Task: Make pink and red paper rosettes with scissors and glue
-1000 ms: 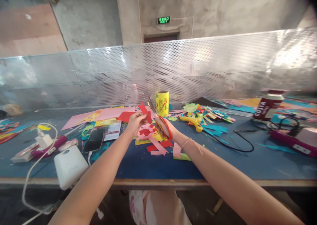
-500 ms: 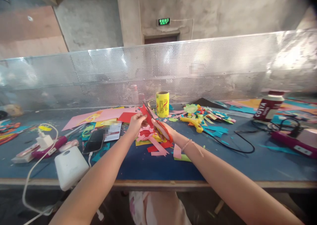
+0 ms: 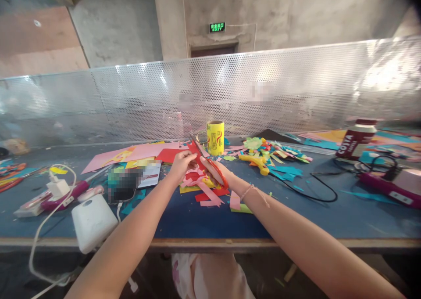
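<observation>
My left hand (image 3: 181,163) pinches a small piece of red paper (image 3: 194,148) between thumb and fingers. Wrapped round the handles of the red-handled scissors (image 3: 224,179) is my right hand (image 3: 213,171). The scissor blades point up and away, right at the red paper; whether they are cutting at this instant I cannot tell. Under my hands lie pink paper strips (image 3: 210,192), with red and yellow scraps among them. Just beyond the blades, a yellow cardboard tube (image 3: 215,138) stands upright.
A yellow glue gun (image 3: 256,163) with a black cable lies to the right, near a heap of colored scraps (image 3: 283,152). Farther right stand a Costa bottle (image 3: 357,140) and a purple power strip (image 3: 391,191). On the left are a white box-shaped device (image 3: 94,222) and a charging phone (image 3: 123,185).
Both hands stay almost in place, with the scissors and red paper still held. The scissor handles look slightly closer together. The whole view has shifted a little.
</observation>
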Demonstrator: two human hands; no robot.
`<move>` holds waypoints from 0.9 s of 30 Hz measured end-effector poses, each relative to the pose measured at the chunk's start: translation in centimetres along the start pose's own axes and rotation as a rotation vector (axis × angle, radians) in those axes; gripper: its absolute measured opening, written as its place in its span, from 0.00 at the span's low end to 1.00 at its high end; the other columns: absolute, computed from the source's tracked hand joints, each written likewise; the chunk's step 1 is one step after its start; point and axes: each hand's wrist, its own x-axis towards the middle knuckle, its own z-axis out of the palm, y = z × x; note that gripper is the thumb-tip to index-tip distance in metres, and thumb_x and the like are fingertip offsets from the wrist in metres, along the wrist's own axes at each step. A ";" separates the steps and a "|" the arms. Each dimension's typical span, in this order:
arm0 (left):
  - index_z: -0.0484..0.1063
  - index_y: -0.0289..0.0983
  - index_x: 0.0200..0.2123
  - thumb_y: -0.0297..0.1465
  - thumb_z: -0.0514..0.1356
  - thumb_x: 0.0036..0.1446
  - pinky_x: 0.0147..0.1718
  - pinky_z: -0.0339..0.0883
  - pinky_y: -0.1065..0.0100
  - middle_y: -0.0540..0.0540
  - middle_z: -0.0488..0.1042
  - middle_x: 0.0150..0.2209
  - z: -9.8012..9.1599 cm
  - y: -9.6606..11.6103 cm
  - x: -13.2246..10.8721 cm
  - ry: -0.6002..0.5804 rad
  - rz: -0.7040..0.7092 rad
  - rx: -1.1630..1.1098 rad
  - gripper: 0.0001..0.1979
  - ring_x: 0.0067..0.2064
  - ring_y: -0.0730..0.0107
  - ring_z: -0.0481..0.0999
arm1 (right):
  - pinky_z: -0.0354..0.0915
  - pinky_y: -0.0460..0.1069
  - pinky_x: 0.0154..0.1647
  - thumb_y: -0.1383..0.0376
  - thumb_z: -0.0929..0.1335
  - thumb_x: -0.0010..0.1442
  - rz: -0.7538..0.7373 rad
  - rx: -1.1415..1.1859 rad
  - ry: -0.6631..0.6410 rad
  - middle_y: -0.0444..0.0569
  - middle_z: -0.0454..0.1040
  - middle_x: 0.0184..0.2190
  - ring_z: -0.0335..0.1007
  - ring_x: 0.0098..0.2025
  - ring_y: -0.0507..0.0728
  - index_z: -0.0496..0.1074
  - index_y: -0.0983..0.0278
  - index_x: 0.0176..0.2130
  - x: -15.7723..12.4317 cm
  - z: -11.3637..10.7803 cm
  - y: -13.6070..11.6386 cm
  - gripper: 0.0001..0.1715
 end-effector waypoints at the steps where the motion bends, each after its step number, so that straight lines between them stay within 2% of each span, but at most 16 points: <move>1: 0.63 0.36 0.18 0.33 0.64 0.40 0.18 0.57 0.73 0.52 0.67 0.15 0.0 0.0 0.0 -0.001 -0.002 0.000 0.12 0.17 0.75 0.67 | 0.52 0.43 0.09 0.40 0.58 0.55 -0.020 -0.041 0.016 0.38 0.54 0.09 0.50 0.09 0.46 0.55 0.62 0.20 -0.1 0.0 0.0 0.31; 4: 0.64 0.35 0.19 0.33 0.64 0.40 0.19 0.58 0.73 0.52 0.66 0.15 0.0 0.3 0.0 0.000 -0.014 -0.009 0.11 0.17 0.76 0.67 | 0.54 0.43 0.11 0.39 0.56 0.56 -0.093 -0.144 0.039 0.40 0.53 0.07 0.51 0.09 0.47 0.55 0.63 0.17 -0.2 0.1 0.0 0.33; 7: 0.64 0.35 0.19 0.32 0.65 0.39 0.19 0.58 0.73 0.53 0.65 0.15 0.0 0.5 -0.1 0.011 -0.024 -0.016 0.11 0.17 0.76 0.66 | 0.55 0.43 0.11 0.40 0.54 0.57 -0.098 -0.166 0.040 0.41 0.54 0.06 0.53 0.09 0.48 0.55 0.63 0.17 -0.3 0.2 0.0 0.34; 14: 0.64 0.35 0.18 0.32 0.65 0.39 0.18 0.58 0.73 0.51 0.67 0.14 0.1 0.1 -0.1 -0.052 -0.054 -0.002 0.11 0.17 0.76 0.66 | 0.52 0.42 0.10 0.41 0.56 0.57 -0.041 0.087 -0.058 0.39 0.54 0.08 0.49 0.10 0.46 0.54 0.62 0.18 0.1 0.0 0.5 0.32; 20: 0.64 0.35 0.19 0.32 0.65 0.39 0.18 0.58 0.73 0.50 0.68 0.15 0.0 0.1 0.0 -0.060 -0.040 -0.006 0.11 0.17 0.76 0.67 | 0.56 0.44 0.11 0.40 0.56 0.56 -0.082 -0.131 0.037 0.41 0.52 0.06 0.52 0.08 0.48 0.51 0.62 0.12 -0.4 -0.2 -0.2 0.36; 27: 0.64 0.35 0.19 0.32 0.65 0.39 0.18 0.58 0.74 0.52 0.66 0.15 0.1 0.4 -0.1 -0.049 -0.035 -0.017 0.11 0.17 0.77 0.67 | 0.54 0.44 0.09 0.41 0.56 0.57 -0.033 -0.067 0.041 0.40 0.53 0.07 0.52 0.09 0.48 0.54 0.62 0.16 0.1 -0.2 0.1 0.32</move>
